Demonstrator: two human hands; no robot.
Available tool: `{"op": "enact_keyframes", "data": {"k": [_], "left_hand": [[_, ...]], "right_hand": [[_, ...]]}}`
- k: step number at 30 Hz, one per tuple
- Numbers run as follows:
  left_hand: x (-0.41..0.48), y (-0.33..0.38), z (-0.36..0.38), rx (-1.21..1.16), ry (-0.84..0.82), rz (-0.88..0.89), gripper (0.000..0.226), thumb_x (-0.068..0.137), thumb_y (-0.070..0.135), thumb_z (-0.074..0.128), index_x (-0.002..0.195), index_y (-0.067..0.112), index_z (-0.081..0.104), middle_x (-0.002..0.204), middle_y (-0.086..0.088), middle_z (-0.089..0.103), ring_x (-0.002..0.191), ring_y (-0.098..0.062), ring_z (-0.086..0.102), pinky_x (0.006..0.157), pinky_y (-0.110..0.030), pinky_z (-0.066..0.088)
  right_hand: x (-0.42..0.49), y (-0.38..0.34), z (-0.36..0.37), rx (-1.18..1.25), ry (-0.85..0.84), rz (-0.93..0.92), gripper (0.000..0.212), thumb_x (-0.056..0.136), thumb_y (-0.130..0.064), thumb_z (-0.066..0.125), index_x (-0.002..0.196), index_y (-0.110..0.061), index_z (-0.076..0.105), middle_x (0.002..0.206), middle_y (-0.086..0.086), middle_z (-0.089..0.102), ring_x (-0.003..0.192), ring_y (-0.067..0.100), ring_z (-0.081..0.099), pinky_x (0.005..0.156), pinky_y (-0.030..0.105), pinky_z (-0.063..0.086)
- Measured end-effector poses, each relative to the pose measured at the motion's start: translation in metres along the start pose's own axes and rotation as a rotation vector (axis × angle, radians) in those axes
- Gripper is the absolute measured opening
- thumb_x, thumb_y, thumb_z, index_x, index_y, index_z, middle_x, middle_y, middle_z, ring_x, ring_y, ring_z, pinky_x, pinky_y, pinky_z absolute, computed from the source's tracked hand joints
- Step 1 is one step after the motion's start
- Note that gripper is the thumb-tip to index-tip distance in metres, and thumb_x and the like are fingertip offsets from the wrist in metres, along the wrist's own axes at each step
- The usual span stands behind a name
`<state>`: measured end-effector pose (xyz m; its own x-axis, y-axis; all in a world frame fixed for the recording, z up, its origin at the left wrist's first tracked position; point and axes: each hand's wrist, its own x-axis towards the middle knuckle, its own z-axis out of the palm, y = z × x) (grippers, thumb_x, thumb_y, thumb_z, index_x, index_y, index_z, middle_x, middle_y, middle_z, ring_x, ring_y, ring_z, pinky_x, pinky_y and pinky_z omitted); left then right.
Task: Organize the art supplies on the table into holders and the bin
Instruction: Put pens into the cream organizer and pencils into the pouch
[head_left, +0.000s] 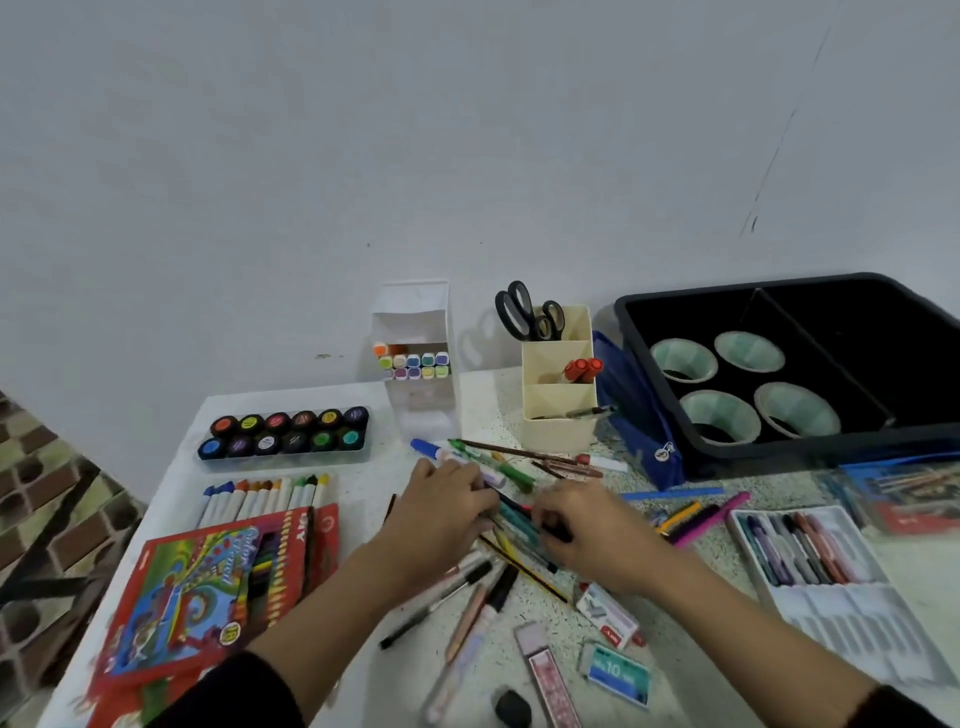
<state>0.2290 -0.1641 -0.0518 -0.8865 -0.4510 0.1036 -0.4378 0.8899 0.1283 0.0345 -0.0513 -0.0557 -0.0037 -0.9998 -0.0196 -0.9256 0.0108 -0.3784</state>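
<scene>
A loose pile of pens and pencils (511, 525) lies in the middle of the white table (363, 415). My left hand (441, 504) and my right hand (587, 530) both reach into it, fingers curled round several of the pens. Behind the pile stands a cream pen holder (558, 410) with black scissors (524, 312) and red markers (584, 370) in it. A white marker holder (418, 364) with pastel markers stands to its left. A black bin (649, 322) with several paper cups sits at the back right.
A paint pot set (285, 434), a row of crayons (265, 496) and a red coloured-pencil box (218, 577) lie at the left. A blue pencil case (639, 421) leans on the bin. A white tray of pens (810, 551), staple boxes (610, 616) and more pens lie near the front.
</scene>
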Motion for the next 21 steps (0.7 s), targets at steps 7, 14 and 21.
{"op": "enact_keyframes", "data": {"k": [7, 14, 21], "left_hand": [[-0.002, -0.013, 0.0, -0.13, 0.028, 0.169, 0.006, 0.095, 0.023, 0.061, 0.097, 0.028, 0.057, 0.109, 0.009, 0.061, 0.101, -0.013, 0.05, 0.093, -0.039, 0.046], [0.014, -0.004, -0.036, -0.384, 0.231, 0.081, 0.018, 0.098, 0.009, 0.059, 0.115, 0.014, 0.062, 0.099, 0.007, 0.06, 0.084, -0.001, 0.049, 0.077, -0.008, 0.038], [0.055, 0.023, -0.04, -0.81, 0.427, -0.163, 0.005, 0.1, 0.016, 0.059, 0.102, 0.02, 0.061, 0.094, 0.011, 0.069, 0.084, -0.01, 0.07, 0.07, -0.039, 0.059]], "right_hand": [[-0.007, -0.001, 0.0, 0.084, 0.06, 0.128, 0.013, 0.094, -0.027, 0.062, 0.095, -0.026, 0.075, 0.09, -0.01, 0.062, 0.079, 0.008, 0.058, 0.071, 0.032, 0.052], [-0.008, 0.015, -0.033, 0.395, 0.315, 0.263, 0.016, 0.102, -0.022, 0.057, 0.115, -0.029, 0.063, 0.097, -0.013, 0.065, 0.073, 0.004, 0.062, 0.059, 0.015, 0.046], [0.014, 0.032, -0.045, 0.159, 0.228, 0.168, 0.051, 0.098, -0.017, 0.056, 0.144, -0.035, 0.045, 0.114, 0.001, 0.061, 0.075, 0.013, 0.057, 0.07, 0.036, 0.054]]}}
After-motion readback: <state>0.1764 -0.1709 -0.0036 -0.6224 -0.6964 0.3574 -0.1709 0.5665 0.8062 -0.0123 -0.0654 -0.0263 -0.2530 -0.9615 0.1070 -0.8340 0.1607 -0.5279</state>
